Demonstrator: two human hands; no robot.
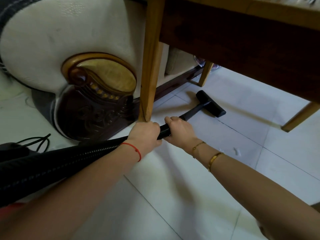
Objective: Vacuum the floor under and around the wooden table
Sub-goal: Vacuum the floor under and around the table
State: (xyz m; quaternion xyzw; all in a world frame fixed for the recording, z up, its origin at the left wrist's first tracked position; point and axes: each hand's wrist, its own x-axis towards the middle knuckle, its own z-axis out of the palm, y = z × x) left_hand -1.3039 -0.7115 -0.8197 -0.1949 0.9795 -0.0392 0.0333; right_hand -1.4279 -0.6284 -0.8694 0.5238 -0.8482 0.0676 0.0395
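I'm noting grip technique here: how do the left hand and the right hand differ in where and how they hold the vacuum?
The left hand grips the ribbed black hose nearer the body; the right hand grips further forward, where the hose meets the smooth wand. The left wrist wears a red string, the right wrist gold bracelets. The left hand sits beside the near table leg, the right lies further under the table. Both curl fully round the vacuum.

No readable text, labels or numbers anywhere.
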